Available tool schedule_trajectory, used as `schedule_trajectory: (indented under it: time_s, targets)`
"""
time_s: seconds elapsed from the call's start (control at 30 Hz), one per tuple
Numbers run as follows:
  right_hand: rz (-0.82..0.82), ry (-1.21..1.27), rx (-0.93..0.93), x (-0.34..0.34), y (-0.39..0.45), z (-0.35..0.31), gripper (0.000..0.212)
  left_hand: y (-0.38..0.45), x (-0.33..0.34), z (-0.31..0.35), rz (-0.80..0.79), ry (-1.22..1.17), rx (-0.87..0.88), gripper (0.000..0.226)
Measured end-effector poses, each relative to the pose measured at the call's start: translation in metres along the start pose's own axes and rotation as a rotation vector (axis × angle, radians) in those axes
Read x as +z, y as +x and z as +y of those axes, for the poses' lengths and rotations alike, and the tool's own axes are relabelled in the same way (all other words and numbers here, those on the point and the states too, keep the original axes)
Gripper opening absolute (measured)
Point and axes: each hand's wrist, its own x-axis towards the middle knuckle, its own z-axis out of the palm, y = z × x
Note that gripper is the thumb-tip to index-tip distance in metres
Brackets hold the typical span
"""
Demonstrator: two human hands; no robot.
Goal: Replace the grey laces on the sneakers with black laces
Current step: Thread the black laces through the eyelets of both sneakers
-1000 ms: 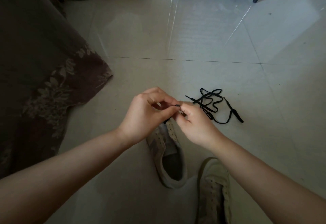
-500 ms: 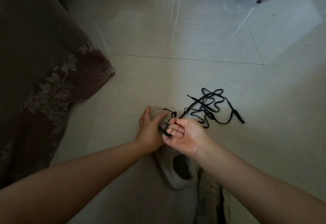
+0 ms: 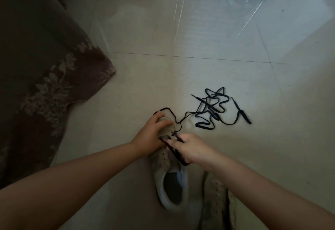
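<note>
Gripping the toe of a pale sneaker (image 3: 167, 171) on the floor, the left hand (image 3: 154, 135) steadies it; the right hand (image 3: 192, 148) pinches a black lace (image 3: 174, 150) through the first eyelets. Most lacing remains; the second sneaker (image 3: 215, 199) looks unlaced.

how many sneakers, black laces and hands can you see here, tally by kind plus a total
sneakers: 2, one under the hands, one beside it
black laces: 2, one in the sneaker, one loose on the floor
hands: 2, left, right
total: 6
</note>
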Motion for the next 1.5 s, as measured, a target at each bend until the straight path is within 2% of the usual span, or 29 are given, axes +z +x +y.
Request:
schedule_trajectory:
  time_s: [0.1,0.2,0.27,0.4,0.5,0.57,0.67,0.77,0.83,0.9,1.0,1.07,1.17,1.2,1.3,1.43,1.5]
  targets:
    - [0.013,-0.131,-0.086,-0.008,0.002,-0.002,0.027,0.006,-0.003,-0.001,-0.021,0.043,0.004,0.064]
    - [-0.019,-0.190,-0.124,-0.008,0.005,0.003,0.029,0.006,0.000,0.000,0.056,0.185,0.064,0.064]
    - [0.074,-0.216,-0.205,-0.004,0.009,0.011,0.026,0.003,0.002,0.001,0.100,0.296,0.093,0.064]
    - [0.188,-0.151,-0.429,0.001,0.006,0.020,0.036,0.005,0.003,-0.003,0.108,0.361,0.150,0.059]
    - [0.151,-0.068,-0.441,-0.001,-0.004,0.018,0.034,0.010,0.001,-0.003,0.102,0.318,0.141,0.057]
    - [0.025,0.152,-0.379,-0.002,-0.016,0.008,0.036,0.013,-0.001,-0.002,0.101,0.311,0.150,0.054]
    - [-0.148,0.681,-0.329,-0.004,-0.029,-0.006,0.039,0.016,0.000,-0.003,0.127,0.285,0.188,0.049]
    - [-0.105,1.006,-0.220,-0.011,-0.026,-0.007,0.036,0.020,0.000,-0.006,0.134,0.317,0.188,0.051]
    - [-0.008,1.060,-0.067,-0.015,-0.015,0.002,0.036,0.020,-0.001,-0.006,0.116,0.352,0.165,0.056]
    - [0.081,1.002,0.052,-0.017,-0.001,0.018,0.035,0.019,-0.001,-0.004,0.122,0.361,0.149,0.061]
    - [0.104,0.762,0.114,-0.015,0.018,0.040,0.028,0.014,0.001,0.006,0.142,0.341,0.056,0.065]
    - [0.102,0.460,0.092,-0.016,0.025,0.044,0.023,0.010,0.004,0.014,0.134,0.277,-0.046,0.074]
    - [0.131,-0.044,-0.008,-0.017,0.028,0.039,0.033,-0.003,0.009,0.023,0.213,0.054,-0.269,0.092]
    - [0.148,-0.172,-0.060,-0.016,0.029,0.038,0.033,-0.011,0.012,0.026,0.233,-0.003,-0.329,0.090]
    - [0.129,-0.368,-0.152,-0.015,0.032,0.034,0.037,-0.030,0.024,0.024,0.230,-0.076,-0.358,0.061]
    - [0.088,-0.641,-0.169,-0.018,0.034,0.028,0.037,-0.032,0.027,0.016,0.142,-0.107,-0.415,0.071]
    - [0.071,-0.659,-0.187,-0.017,0.034,0.027,0.028,-0.024,0.023,0.020,0.136,-0.216,-0.434,0.060]
